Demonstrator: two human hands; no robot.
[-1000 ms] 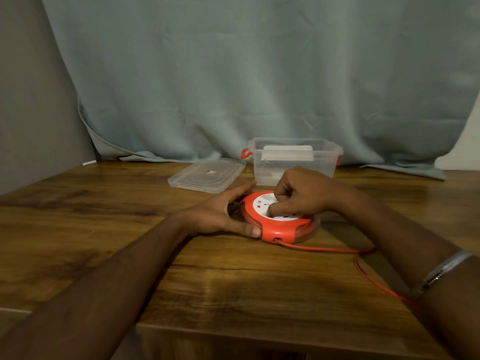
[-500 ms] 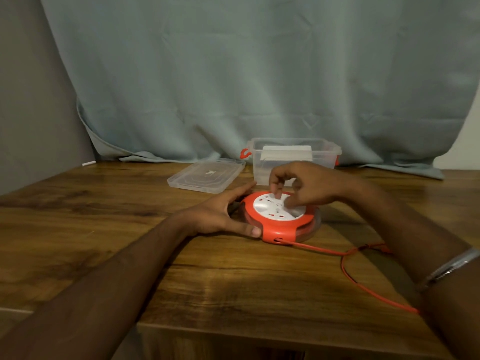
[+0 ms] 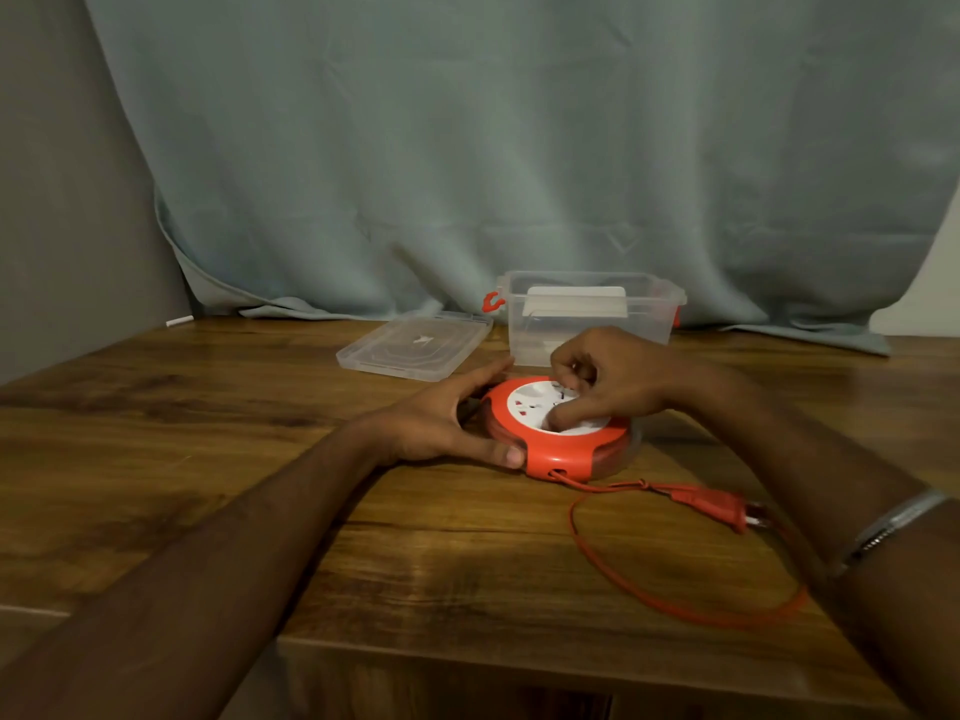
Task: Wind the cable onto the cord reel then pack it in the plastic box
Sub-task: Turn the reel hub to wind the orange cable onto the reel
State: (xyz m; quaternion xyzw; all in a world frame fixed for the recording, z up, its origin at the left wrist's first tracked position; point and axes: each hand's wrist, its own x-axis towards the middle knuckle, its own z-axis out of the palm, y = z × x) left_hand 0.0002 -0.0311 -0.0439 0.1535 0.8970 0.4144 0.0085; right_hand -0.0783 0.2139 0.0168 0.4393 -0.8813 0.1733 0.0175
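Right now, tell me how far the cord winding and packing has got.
Done: much of the cable is on the reel, with one loop and the plug loose on the table. In hand: the left hand grips the reel's rim while the right hand works its white top. Left: wind in the rest, put the reel into the open plastic box; its lid lies beside it.

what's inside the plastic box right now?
Through the clear walls of the plastic box, a white rectangular piece shows near the top. The right hand covers the lower front, so the bottom cannot be seen. The cord reel is outside, in front.
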